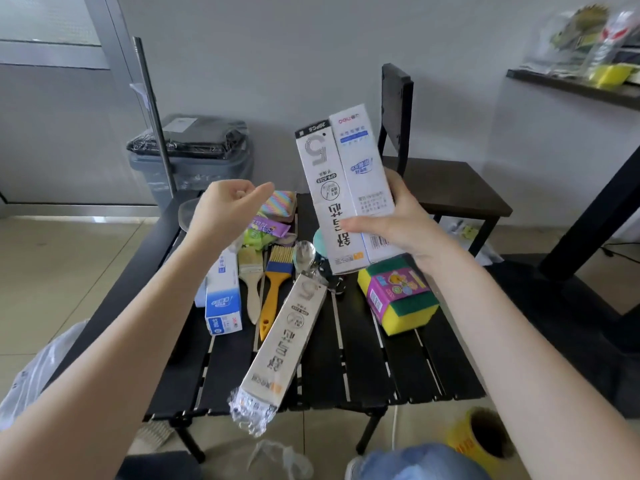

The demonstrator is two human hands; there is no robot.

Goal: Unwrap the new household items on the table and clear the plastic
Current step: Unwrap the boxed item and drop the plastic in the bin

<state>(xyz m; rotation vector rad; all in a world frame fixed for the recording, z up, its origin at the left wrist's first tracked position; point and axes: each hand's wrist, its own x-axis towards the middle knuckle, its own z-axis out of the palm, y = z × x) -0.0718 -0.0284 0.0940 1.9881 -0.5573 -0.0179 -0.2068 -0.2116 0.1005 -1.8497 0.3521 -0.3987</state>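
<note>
Gripping tall white printed box (346, 188), right hand (398, 223), upside down

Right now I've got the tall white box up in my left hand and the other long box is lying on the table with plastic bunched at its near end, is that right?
Not quite: the head view shows the tall white box gripped in your right hand, not your left. Your left hand is raised and holds nothing. The other long box does lie on the table with plastic bunched at its near end.

Grey wall (311, 46), tiled floor (69, 258) — dark chair (446, 188)
</note>
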